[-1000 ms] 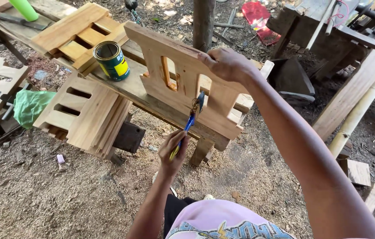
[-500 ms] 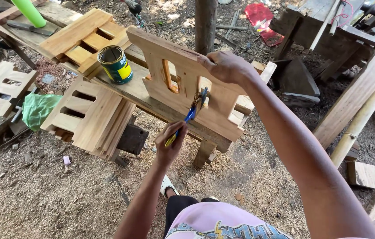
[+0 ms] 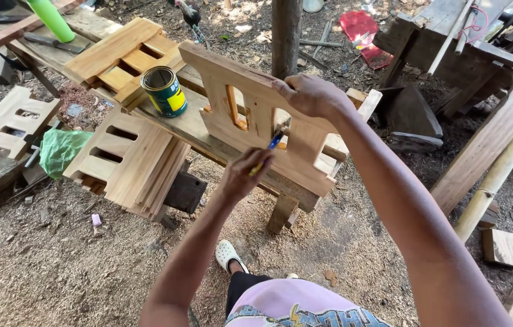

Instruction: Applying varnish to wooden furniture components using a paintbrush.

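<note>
Left hand (image 3: pixel 241 175) pinches a small blue-handled brush (image 3: pixel 268 147), bristles at a slot edge of the cut-out wooden panel (image 3: pixel 256 115). Right hand (image 3: pixel 308 94) clamps the panel's top edge, standing it upright on the workbench plank (image 3: pixel 190 124). Open tin can (image 3: pixel 164 91) sits just beside (w/ more slotted panels (image 3: pixel 126 160) stacked left). Best kept: firm grip up top, light strokes along the slot, no drips.

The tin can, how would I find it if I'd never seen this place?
Find the long plank bench running across the sawdust yard. The tin can stands open on it, between a flat slatted wood panel and the upright cut-out board the right hand steadies. It is the only round thing there, dark green with a yellow label.
</note>
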